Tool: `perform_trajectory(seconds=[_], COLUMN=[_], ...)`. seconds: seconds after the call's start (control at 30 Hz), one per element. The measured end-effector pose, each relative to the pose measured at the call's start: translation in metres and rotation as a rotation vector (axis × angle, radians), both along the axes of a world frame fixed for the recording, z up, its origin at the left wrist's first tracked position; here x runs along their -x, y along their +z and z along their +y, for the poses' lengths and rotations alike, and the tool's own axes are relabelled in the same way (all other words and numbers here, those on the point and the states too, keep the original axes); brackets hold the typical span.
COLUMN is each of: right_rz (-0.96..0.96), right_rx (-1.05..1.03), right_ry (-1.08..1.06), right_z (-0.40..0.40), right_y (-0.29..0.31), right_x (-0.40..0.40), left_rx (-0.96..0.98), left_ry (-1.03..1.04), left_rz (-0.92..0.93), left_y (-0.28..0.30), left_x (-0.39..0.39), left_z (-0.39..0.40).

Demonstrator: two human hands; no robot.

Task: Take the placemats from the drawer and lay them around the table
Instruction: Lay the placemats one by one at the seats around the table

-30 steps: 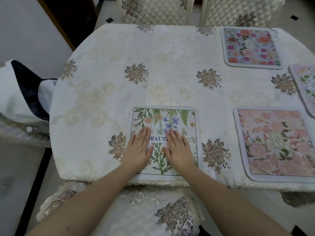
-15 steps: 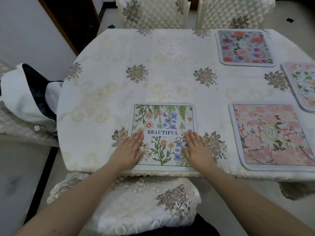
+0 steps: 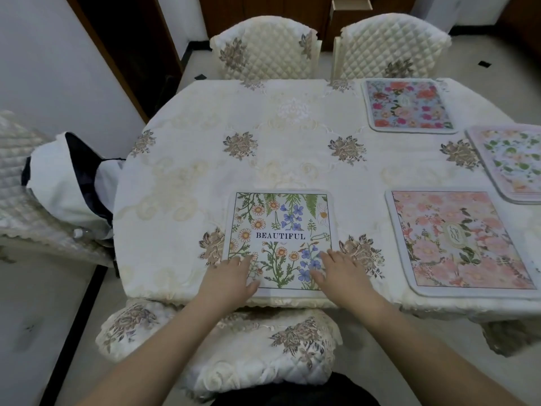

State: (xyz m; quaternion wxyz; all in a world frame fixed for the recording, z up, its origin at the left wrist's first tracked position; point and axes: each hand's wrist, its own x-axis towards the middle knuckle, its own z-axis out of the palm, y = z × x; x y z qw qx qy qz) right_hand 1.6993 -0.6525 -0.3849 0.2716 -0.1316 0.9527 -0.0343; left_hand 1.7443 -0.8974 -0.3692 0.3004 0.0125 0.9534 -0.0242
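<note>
Both hands lie flat and apart, left hand (image 3: 231,278) and right hand (image 3: 339,273) pressing the mat's (image 3: 281,230) near corners, apparently to square it with the table's (image 3: 187,183) near edge, above a chair (image 3: 234,347).

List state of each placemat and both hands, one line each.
BEAUTIFUL placemat: flat at the near table edge, both hands on its near corners.
Pink placemat: flat, near edge, to the right.
Red-flower placemat: flat, far side.
Green-leaf placemat: flat, right side, partly out of frame.
Left hand: fingers straight, resting on mat.
Right hand: fingers straight, resting on mat.
</note>
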Motion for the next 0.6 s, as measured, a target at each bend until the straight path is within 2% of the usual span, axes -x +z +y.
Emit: perform_trajectory(seconds=[0.1, 0.27, 0.43, 0.6], right_rz=[0.06, 0.145, 0.234, 0.431], right_rx=[0.024, 0.079, 0.142, 0.131], right_ry=[-0.009, -0.055, -0.033, -0.03], right_z=[-0.013, -0.052, -0.078, -0.089], right_y=[0.03, 0.078, 0.125, 0.167], right_x=[-0.003, -0.02, -0.034, -0.047], left_rx=[-0.029, -0.225, -0.082, -0.142], left_ry=[-0.022, -0.179, -0.056, -0.024], left_rz=[0.118, 0.433, 0.427, 0.603], left_y=[0.031, 0.096, 0.146, 0.173], left_x=[-0.001, -0.003, -0.005, -0.015], left_z=[-0.009, -0.032, -0.046, -0.055])
